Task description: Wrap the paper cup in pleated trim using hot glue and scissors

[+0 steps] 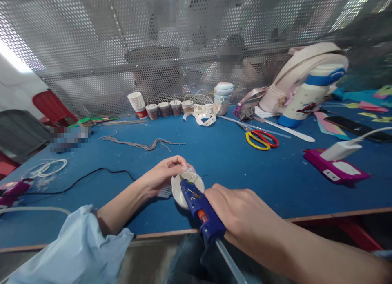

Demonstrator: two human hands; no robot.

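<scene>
My right hand (231,208) is wrapped round a blue hot glue gun (211,220), with a clear glue stick (229,261) poking out of its back end. The nozzle points into the mouth of a white paper cup (180,194), close to the far left of its rim. My left hand (170,171) pinches pale, lacy-looking material at that rim, and the fingers are bent together. A white ribbed strip (165,191) shows under the left wrist, beside the cup. The cup's lower part is hidden by the gun.
Twine strands (147,146) lie beyond my hands. Stacked paper cups (137,104), several wrapped cups (164,109) and a tumbler (223,98) line the back. Scissors (260,140), a large bottle (309,96) and a purple power strip (339,169) are rightward. A black cord (88,175) crosses the left.
</scene>
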